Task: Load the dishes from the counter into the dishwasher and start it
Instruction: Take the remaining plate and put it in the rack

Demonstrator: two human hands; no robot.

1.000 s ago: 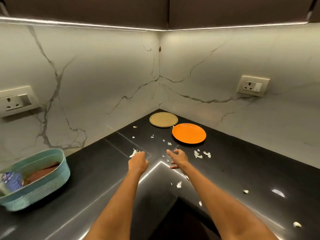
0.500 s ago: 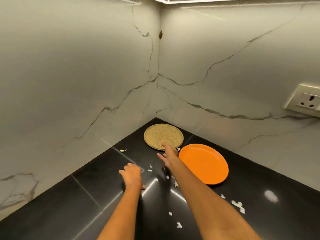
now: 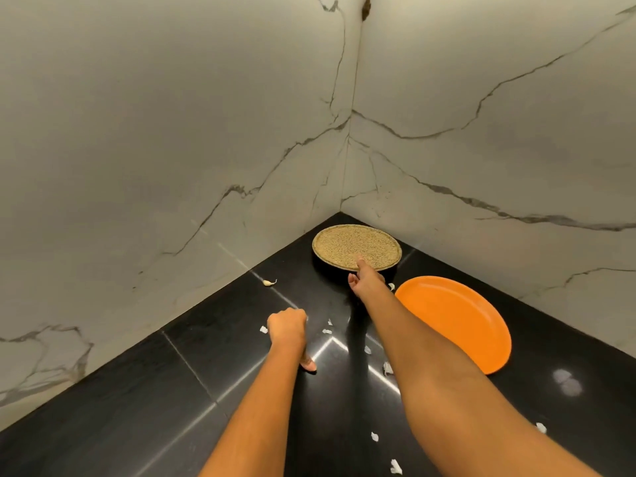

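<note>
The right hand [image 3: 366,282] reaches to the near rim of the speckled tan plate [image 3: 358,246], one fingertip lying over the rim onto the plate's face while the other fingers curl down at the edge; whether they have closed under the rim cannot be told from this angle, so the hold on the plate is uncertain. That plate sits flat on the black counter [image 3: 137,390], just beyond the hand and tucked into the corner where the two marble walls [image 3: 172,132] meet. Just to the right of the hand, and a little nearer the person, lies the orange plate [image 3: 454,321], also flat on the counter, its near left part hidden behind the right forearm; the two plates are close but apart. To the left of the reaching hand and nearer the person, the left hand [image 3: 289,330] rests on the counter with its fingers curled under and its thumb pointing back along the surface; nothing can be seen held in it. Small white scraps [image 3: 395,466] are scattered over the counter around and between both arms, and a single garlic clove [image 3: 268,282] lies farther left, near the foot of the left wall.
</note>
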